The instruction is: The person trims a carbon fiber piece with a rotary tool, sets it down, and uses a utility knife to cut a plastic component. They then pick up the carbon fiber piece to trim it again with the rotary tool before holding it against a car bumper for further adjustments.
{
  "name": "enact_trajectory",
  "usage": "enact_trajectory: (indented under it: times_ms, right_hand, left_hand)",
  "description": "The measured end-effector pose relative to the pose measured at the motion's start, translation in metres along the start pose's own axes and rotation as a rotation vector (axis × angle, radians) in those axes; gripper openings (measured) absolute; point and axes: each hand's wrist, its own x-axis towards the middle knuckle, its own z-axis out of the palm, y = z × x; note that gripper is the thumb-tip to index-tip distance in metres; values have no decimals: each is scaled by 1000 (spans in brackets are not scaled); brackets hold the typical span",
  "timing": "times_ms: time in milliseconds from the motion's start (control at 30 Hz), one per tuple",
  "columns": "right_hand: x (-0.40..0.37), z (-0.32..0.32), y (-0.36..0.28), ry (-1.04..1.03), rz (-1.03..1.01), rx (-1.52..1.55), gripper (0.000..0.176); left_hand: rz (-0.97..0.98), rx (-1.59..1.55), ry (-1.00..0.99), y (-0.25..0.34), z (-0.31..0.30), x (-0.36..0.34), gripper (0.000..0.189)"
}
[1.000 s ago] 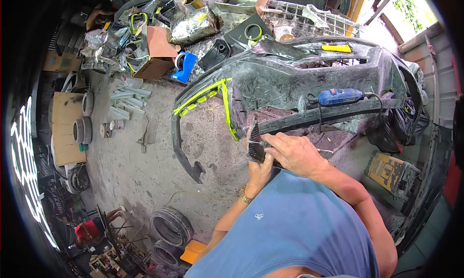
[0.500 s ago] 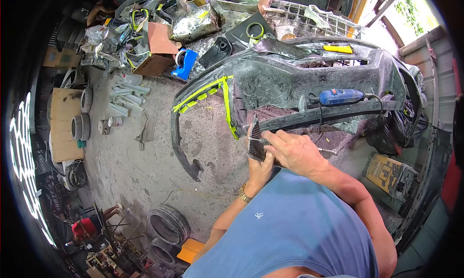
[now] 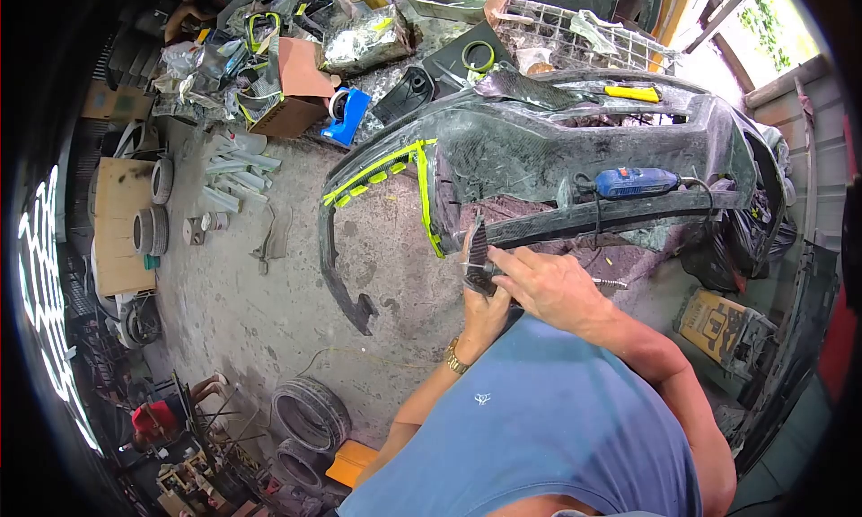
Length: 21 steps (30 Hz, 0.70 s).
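Hands both closed on one part. Left hand point(image 3: 485, 318), gold wristwatch point(image 3: 456, 360) on that wrist, grips the carbon-weave piece point(image 3: 479, 247) from below, fingers wrapped round its lower end. Right hand point(image 3: 548, 288) comes over from the right, fingertips pinched on the piece's edge; a thin bright sliver sticks out at the fingertips, can't tell what it is. Piece is held upright, its top touching or just in front of the lower lip of the carbon bumper point(image 3: 539, 149), near the yellow-green tape point(image 3: 422, 194) on the bumper's left corner. Blue rotary tool point(image 3: 637, 182) lies on the bumper's ledge, cord looping off it. Yellow-handled knife point(image 3: 631, 93) rests on the bumper's top edge. Beyond: blue tape dispenser point(image 3: 346, 117) and cardboard box point(image 3: 287, 95) among clutter. Concrete floor point(image 3: 269, 310) to the left.
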Motion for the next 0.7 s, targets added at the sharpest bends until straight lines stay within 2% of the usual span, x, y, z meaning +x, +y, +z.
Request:
enact_trajectory:
  times_ms: [67,267,367,467,600,667,700]
  right_hand:
    - [1,-3,1,-16,10,-5,32]
    - [2,-8,-2,-33,-6,-13,33]
    - [1,-11,-4,-55,-15,-30,34]
    - [1,-11,-6,-63,-22,-50,36]
    - [0,-13,-7,-104,-14,-88,37]
    - [1,-14,-8,-109,-8,-94,38]
    - [1,-15,-8,-115,-1,-99,38]
  left_hand:
    - [-71,15,-12,9,2,0,70]
    - [-12,81,26,-18,-4,-1,70]
    - [-63,49,41,-1,2,0,70]
    - [7,87,34,-11,0,1,70]
    - [-49,88,9,-13,-3,0,70]
    - [74,81,32,5,3,2,70]
    - [74,79,32,0,2,1,70]
